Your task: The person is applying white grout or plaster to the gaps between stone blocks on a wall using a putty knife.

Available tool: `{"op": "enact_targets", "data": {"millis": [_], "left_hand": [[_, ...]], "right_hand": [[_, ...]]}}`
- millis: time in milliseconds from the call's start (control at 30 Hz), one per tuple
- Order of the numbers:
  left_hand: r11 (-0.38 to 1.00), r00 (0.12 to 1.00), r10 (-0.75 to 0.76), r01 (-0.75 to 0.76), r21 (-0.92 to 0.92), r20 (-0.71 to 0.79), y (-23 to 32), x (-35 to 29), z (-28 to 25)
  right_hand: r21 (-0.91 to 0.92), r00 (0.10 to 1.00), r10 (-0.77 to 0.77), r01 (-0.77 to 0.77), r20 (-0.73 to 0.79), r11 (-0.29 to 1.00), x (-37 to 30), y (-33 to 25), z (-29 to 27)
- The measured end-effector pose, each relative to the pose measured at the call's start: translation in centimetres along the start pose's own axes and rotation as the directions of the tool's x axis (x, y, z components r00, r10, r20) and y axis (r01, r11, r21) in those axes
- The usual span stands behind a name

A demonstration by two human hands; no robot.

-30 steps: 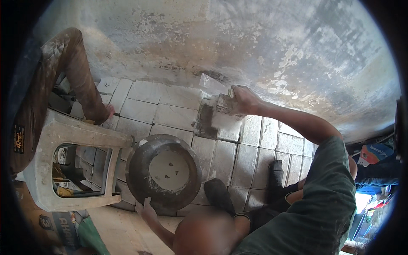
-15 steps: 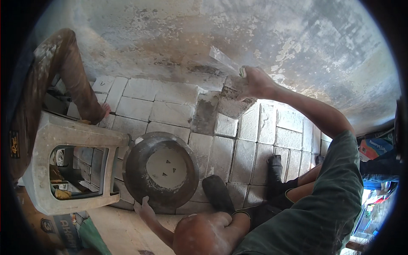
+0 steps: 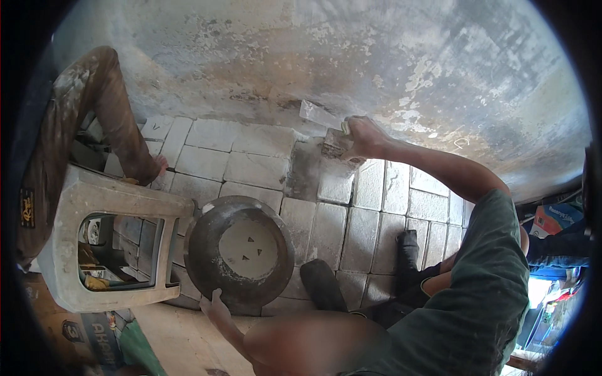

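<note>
Lowered since the earlier frame, the right hand (image 3: 367, 139) clasps a rough grey-brown block (image 3: 335, 144) over pale rectangular pavers (image 3: 327, 232), while the left hand (image 3: 215, 308), grip indiscernible from here, touches a round dark basin (image 3: 202, 257).

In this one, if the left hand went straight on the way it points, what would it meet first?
The left hand would most likely meet the dark round basin first; it is right at the near edge, though actual contact is hard to judge.
</note>
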State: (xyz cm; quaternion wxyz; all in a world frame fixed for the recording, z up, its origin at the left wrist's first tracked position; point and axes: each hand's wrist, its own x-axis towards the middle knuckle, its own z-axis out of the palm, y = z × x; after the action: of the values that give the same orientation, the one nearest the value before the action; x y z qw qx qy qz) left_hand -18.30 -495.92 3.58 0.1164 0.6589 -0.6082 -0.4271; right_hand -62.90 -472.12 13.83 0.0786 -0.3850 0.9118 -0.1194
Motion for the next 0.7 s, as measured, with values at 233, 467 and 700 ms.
{"op": "enact_targets", "data": {"millis": [233,467,700], "left_hand": [[0.998,0.999,0.04,-0.04,0.045,0.011,-0.2,0.0,0.1],[1.0,1.0,0.015,-0.015,-0.002,-0.026,-0.2,-0.3,-0.5],[0.994,0.999,-0.017,0.022,0.11,-0.044,0.6,-0.9,0.5]], "right_hand": [[0.078,0.999,0.042,-0.044,0.019,0.996,-0.6,-1.3,-3.3],[0.05,0.996,0.086,-0.085,-0.019,0.995,-1.1,-3.3,-5.1],[0.12,0.997,0.075,-0.07,-0.036,0.99,0.5,-1.4,0.9]]}}
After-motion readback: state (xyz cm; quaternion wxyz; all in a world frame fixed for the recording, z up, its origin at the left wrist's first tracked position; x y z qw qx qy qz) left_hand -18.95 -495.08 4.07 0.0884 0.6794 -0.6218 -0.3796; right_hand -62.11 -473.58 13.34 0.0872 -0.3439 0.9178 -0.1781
